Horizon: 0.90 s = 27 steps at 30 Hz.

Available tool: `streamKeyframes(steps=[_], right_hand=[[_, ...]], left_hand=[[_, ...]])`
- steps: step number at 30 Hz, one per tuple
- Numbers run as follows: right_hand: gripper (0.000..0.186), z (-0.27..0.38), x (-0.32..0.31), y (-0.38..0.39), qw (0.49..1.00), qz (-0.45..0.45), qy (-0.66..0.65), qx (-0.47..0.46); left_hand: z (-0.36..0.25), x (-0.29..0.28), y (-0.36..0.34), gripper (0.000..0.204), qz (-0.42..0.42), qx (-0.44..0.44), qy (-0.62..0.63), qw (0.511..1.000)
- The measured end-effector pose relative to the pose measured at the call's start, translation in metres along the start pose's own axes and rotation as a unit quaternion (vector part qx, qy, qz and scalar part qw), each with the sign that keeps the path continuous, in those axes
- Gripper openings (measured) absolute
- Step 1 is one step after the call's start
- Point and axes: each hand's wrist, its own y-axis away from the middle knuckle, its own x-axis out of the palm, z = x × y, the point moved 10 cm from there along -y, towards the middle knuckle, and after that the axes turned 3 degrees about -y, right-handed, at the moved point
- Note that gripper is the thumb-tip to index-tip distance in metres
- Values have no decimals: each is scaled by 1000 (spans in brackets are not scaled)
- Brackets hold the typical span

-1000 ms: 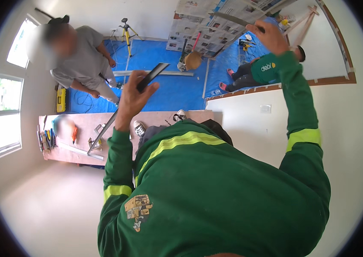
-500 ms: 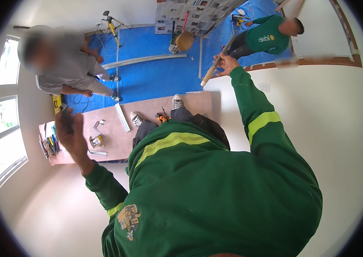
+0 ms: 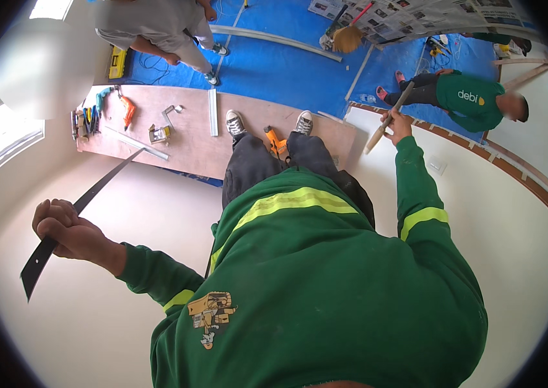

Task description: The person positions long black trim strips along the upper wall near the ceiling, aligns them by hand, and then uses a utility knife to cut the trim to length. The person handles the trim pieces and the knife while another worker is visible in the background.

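Observation:
My left hand (image 3: 73, 231), held out to the left, is closed round a long black flat strip (image 3: 109, 179). The strip tapers towards its far end; its near end is cut at a slant and has a small hole. Further out on the right, my right hand (image 3: 399, 124) grips a slim rod-shaped tool (image 3: 375, 138) with a pale wooden lower part and a greyish upper part. I cannot make out its kind. Below me, my sneakers stand on a wooden platform (image 3: 186, 149), with an orange tool (image 3: 275, 140) between my legs.
On the platform's left lie an orange drill (image 3: 126, 111), a small box (image 3: 159, 134), metal profiles (image 3: 213, 113) and several hand tools (image 3: 84, 123). Blue sheeting (image 3: 274, 71) covers the floor beyond. A person in grey (image 3: 151, 26) stands far left; another in green (image 3: 468, 97) is at right.
My view has shifted. My left hand has come lower and nearer, and the long black strip now shows along its length. My right hand still holds the rod-shaped tool.

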Motion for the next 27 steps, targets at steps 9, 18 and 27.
streamKeyframes(steps=[9,18,27], right_hand=[[17,-101,0,34,987,0,114,116],[19,-210,16,72,986,24,64,151],[16,-427,112,191,943,-104,-102,299]], left_hand=[[21,-44,-1,60,-84,-56,-82,992],[74,-69,-54,63,-52,-67,-68,994],[78,39,-172,56,126,59,-180,974]])
